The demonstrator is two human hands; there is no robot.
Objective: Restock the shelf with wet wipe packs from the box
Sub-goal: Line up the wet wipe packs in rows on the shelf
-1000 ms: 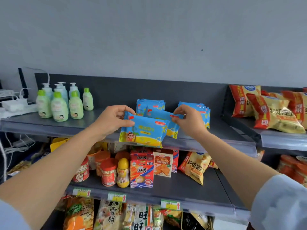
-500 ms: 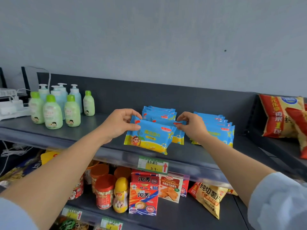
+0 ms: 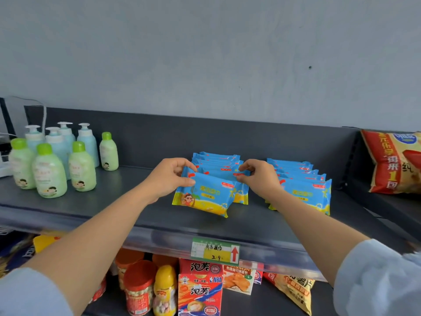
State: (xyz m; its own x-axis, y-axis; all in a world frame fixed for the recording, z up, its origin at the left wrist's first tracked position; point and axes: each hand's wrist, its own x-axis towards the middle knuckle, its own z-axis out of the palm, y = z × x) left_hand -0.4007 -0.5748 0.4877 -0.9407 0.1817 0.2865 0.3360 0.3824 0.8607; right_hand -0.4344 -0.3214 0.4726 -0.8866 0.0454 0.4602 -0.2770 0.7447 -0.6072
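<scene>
Wet wipe packs stand in two rows in the middle of the grey top shelf (image 3: 114,210), their blue-and-yellow printed faces turned to the aisle, each leaning back on the one behind. The right row (image 3: 303,192) is free of both hands. At the head of the left row (image 3: 216,159) the front wet wipe pack (image 3: 205,197) rests its yellow bottom edge on the shelf. Its long axis runs side to side, nearly along the shelf's front lip, with the right end skewed a little lower and nearer. The left hand (image 3: 168,179) pinches its upper left corner, thumb on the printed face and curled fingers over the top edge. The right hand (image 3: 262,179) pinches, with thumb and curled fingers together, the upper right corner of the second pack (image 3: 241,173), which sits just behind and sticks out to the right. Green and blue lotion bottles (image 3: 49,176) stand well to the left, and a red chip bag (image 3: 391,163) leans at the far right. A price tag (image 3: 215,250) with a red arrow sits on the shelf's front rail, below the packs
</scene>
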